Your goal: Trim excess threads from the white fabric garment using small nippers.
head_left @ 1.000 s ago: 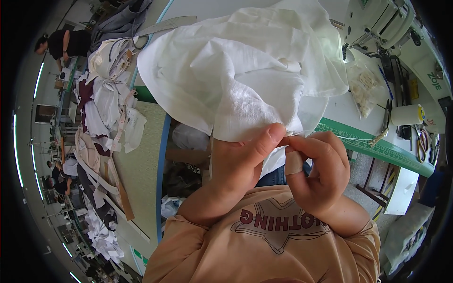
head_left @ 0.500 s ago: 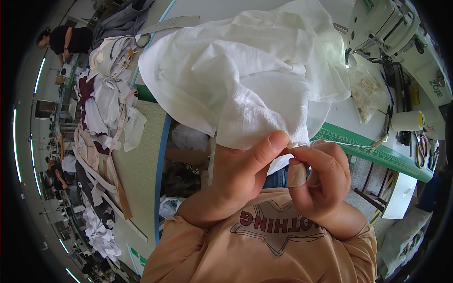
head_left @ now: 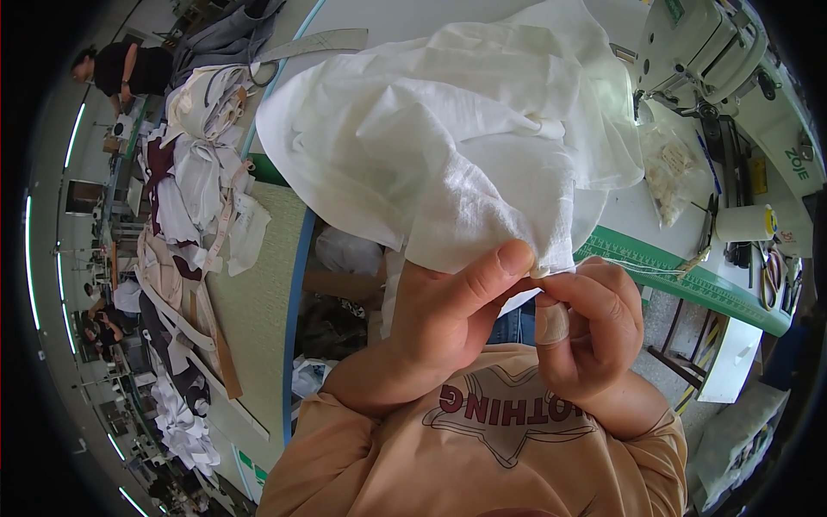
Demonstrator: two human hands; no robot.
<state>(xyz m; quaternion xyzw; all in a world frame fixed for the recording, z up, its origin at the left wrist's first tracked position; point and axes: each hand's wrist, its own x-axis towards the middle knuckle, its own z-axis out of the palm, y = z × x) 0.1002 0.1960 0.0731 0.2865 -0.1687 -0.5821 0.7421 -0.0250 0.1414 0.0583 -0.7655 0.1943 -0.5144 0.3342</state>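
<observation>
White cloth (head_left: 491,112), thin and rumpled, spreads over the worktable and comes down to my hands at its near edge. My left hand (head_left: 448,314) is closed on that edge, its thumb pressing from above. Right beside it, the bent fingers of my right hand (head_left: 603,323) pinch the same corner of cloth. A pale bandage (head_left: 552,324) wraps my right thumb. White thread (head_left: 642,267) runs from behind my right hand to a small tied bundle (head_left: 694,261) at the right. Whether a needle sits between the fingertips is hidden.
A sewing machine (head_left: 698,52) stands at the far right. Near it are a bag of small pale pieces (head_left: 668,168), a thread cone (head_left: 745,222) and scissors (head_left: 769,276). A green ruler (head_left: 629,250) lines the table edge. Garments (head_left: 196,181) heap at left; a person (head_left: 129,69) stands beyond.
Both hands and the cloth edge between them have shifted slightly to the right. The grip on the cloth looks the same.
</observation>
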